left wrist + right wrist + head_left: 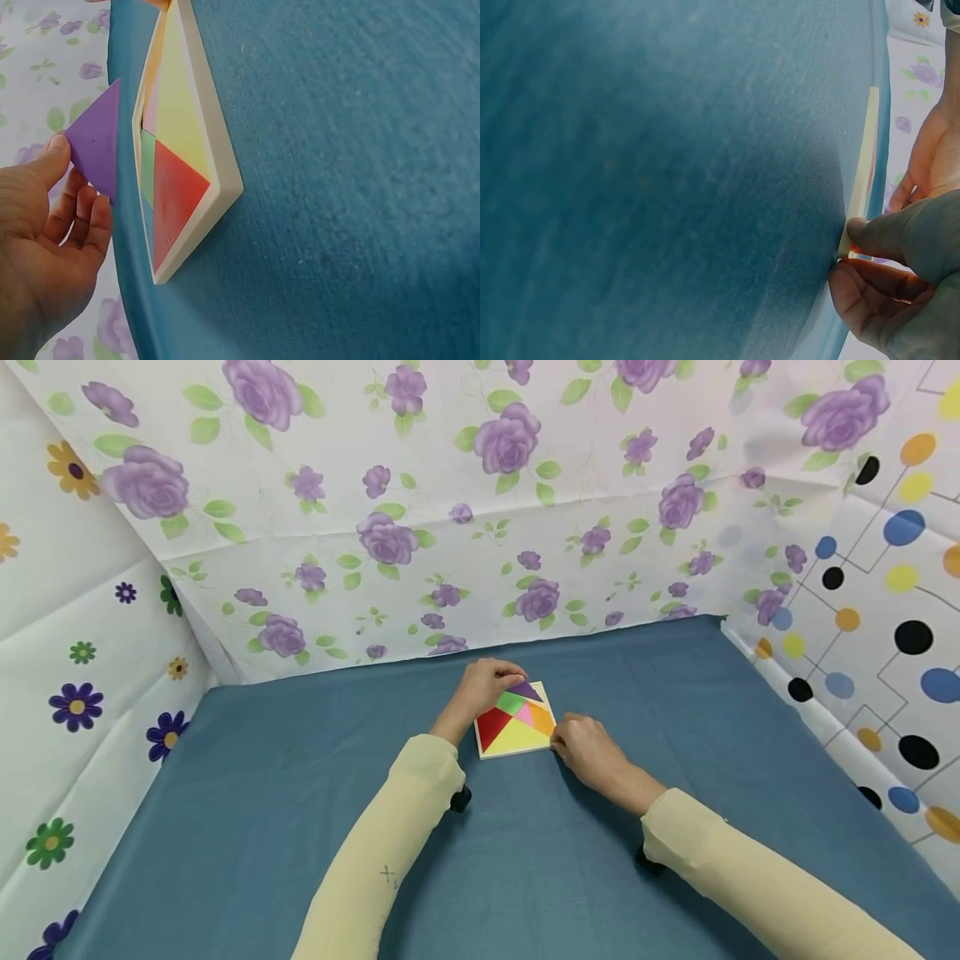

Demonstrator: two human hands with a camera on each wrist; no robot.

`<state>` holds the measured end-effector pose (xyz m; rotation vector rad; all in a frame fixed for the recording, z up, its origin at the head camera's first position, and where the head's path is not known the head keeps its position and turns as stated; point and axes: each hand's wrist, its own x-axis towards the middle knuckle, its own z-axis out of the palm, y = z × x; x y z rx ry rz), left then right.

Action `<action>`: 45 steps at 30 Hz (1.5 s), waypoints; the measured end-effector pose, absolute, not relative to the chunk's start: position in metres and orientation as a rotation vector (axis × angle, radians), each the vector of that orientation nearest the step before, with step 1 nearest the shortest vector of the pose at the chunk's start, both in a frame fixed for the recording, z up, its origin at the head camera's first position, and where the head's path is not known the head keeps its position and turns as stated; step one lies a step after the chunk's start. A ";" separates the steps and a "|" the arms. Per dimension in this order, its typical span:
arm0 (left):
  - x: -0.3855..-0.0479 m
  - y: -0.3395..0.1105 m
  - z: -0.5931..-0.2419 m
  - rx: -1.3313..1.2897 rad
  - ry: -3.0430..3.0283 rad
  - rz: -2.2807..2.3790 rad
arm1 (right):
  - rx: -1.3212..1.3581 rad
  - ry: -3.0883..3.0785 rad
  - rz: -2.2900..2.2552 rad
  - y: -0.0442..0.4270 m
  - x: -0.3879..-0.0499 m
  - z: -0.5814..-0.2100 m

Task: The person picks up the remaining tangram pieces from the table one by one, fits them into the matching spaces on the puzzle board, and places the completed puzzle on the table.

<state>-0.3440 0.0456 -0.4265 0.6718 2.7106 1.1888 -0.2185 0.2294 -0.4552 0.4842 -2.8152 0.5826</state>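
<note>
A tangram puzzle in a pale square tray (226,180) lies on the blue cloth. My left hand (482,687) is over the tray's far side and pinches a purple triangle (97,146) by one corner. The left wrist view shows that triangle raised off the tray. My right hand (590,747) pinches the tray's near right corner between thumb and forefinger, as the right wrist view shows. Inside the tray sit a red triangle (492,727), a large yellow triangle (516,740), a green piece (511,702), a pink piece (524,716) and an orange piece (540,718).
Blue cloth (315,777) covers the table around the tray. Behind it hangs a white sheet (450,556) with purple flowers. Patterned sheets also stand at the left (112,635) and right (862,685) sides.
</note>
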 end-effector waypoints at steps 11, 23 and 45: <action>-0.348 0.051 -0.430 0.664 2.697 1.149 | 0.490 -2.803 0.596 0.229 -0.219 -0.455; -0.347 0.056 -0.431 0.616 2.690 1.120 | 0.486 -2.799 0.586 0.229 -0.218 -0.456; -0.350 0.062 -0.429 0.646 2.718 1.033 | 0.485 -2.801 0.571 0.229 -0.219 -0.457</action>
